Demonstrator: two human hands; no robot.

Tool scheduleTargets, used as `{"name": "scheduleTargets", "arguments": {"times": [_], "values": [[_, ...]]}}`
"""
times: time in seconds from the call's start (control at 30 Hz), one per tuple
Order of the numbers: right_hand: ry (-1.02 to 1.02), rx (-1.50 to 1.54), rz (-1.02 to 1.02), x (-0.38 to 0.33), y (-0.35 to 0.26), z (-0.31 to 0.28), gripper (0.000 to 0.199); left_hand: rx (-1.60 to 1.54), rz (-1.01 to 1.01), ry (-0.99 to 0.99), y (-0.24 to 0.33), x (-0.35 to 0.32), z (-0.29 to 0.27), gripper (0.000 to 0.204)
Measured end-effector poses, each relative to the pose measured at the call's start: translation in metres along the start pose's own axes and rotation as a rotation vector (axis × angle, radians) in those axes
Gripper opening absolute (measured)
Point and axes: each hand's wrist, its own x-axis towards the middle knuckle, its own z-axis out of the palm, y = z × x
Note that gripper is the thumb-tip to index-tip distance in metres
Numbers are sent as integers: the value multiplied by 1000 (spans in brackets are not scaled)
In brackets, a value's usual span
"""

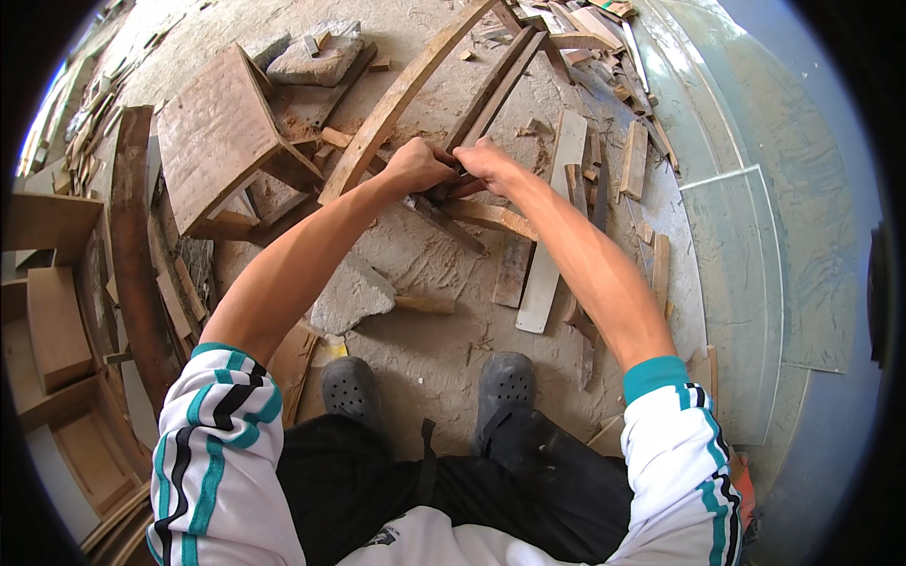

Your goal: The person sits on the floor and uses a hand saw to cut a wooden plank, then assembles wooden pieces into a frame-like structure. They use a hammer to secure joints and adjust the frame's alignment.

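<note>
Wooden strips [491,90], dark and long, meet at the middle of the floor, where both hands close on their near ends. The left hand [418,165] and the right hand [486,162] grip them side by side, fingers nearly touching; what exactly is pinched between them is hard to tell. Below lies a dusty concrete floor [444,349] strewn with offcuts and sawdust. A curved plank [396,99] runs just left, a wooden stool [222,137] lies tipped beyond it, and a stone slab [351,297] sits near the grey shoes [505,382].

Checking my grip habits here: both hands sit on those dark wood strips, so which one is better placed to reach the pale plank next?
Probably the right hand: the pale plank lies on its side, while the left hand would have to cross over the dark wood strips.
</note>
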Motion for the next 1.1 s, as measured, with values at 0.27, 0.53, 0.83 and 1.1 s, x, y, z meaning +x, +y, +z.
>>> {"name": "scheduleTargets", "arguments": {"times": [0.27, 0.53, 0.83, 1.1], "values": [[135, -18, -33, -3, 4, -2, 43, 10, 8, 7, 12, -9, 4, 33], [126, -30, -22, -13, 0, 6, 25, -41, 9, 20, 11, -12, 2, 27], [147, -44, -38, -7, 8, 4, 23, -53, -2, 18, 12, -12, 4, 27], [159, -84, -18, -12, 8, 0, 23, -52, 11, 10, 8, -7, 7, 31]]}}
